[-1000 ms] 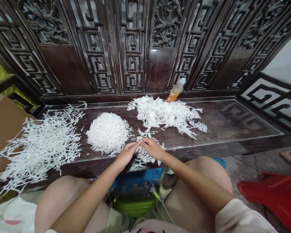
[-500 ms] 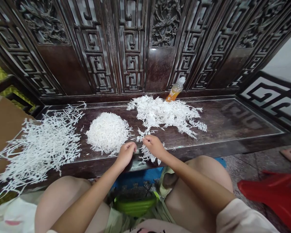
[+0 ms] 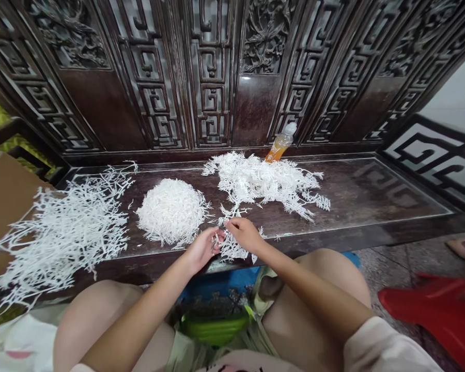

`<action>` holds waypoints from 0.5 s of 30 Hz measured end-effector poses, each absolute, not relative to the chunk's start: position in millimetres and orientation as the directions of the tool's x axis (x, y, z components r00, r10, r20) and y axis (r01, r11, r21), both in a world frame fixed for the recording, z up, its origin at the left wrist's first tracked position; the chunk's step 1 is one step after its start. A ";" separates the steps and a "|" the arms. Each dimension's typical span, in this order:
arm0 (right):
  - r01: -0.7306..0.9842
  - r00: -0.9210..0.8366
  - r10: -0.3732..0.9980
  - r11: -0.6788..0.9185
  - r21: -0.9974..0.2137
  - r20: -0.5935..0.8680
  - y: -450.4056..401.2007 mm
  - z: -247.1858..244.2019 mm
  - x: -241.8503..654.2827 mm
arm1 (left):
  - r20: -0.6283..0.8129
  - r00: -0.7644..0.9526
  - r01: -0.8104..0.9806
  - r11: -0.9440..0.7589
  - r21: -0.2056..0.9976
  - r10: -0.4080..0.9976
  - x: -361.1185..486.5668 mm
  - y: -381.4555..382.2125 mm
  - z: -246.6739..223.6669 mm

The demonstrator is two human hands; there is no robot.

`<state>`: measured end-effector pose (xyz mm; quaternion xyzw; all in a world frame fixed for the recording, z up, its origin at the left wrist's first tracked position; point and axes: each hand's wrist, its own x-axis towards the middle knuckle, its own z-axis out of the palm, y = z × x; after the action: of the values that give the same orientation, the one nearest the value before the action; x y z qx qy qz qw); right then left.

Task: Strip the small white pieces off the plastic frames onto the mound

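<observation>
My right hand (image 3: 246,235) is closed in a pinch on a white branched plastic sprig (image 3: 234,249), which spreads under and beside it at the bench's front edge. Close by on the left, my left hand (image 3: 203,250) is turned partly palm up, its fingers curled round small white plastic bits that show between them. Just beyond the left hand rises a round heap of short white pieces (image 3: 172,211). Farther back lies a pile of bushy white sprigs (image 3: 265,180). At the far left is a tangle of bare, thin white stems (image 3: 75,232).
A dark wooden bench (image 3: 356,196) with a carved back (image 3: 256,103) carries the piles. An orange drink bottle (image 3: 282,142) stands behind the sprigs. On the floor are a red plastic object (image 3: 434,315) and a green one (image 3: 217,330); cardboard (image 3: 8,206) lies at left.
My left hand has rolled from a closed, knuckles-up pose to partly palm up, showing white bits in its fingers. My right hand has barely shifted.
</observation>
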<state>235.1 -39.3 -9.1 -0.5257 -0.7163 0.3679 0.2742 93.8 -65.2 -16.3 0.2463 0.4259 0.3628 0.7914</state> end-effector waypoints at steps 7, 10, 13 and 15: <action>0.573 -0.304 0.952 0.203 -0.794 0.025 -42.2 -10.5 232.1 | -0.230 0.207 0.138 0.204 0.969 0.951 94.8 -71.1 -13.1; 0.555 -0.296 0.955 0.178 -0.812 0.007 -41.8 -11.1 232.1 | -0.153 0.227 0.248 0.095 0.964 0.962 93.7 -71.0 -13.4; 0.550 -0.285 0.958 0.159 -0.820 -0.006 -41.7 -11.3 232.5 | -0.110 0.191 0.306 0.048 0.951 0.975 93.9 -72.6 -12.9; 0.544 -0.284 0.959 0.142 -0.827 -0.023 -42.0 -11.3 232.9 | -0.090 0.168 0.313 0.033 0.949 0.982 94.7 -74.5 -12.3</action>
<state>232.9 -42.0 -11.3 -0.5330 -0.7048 0.3809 0.2721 94.7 -74.5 -12.3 0.5993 0.5401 0.3524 0.4744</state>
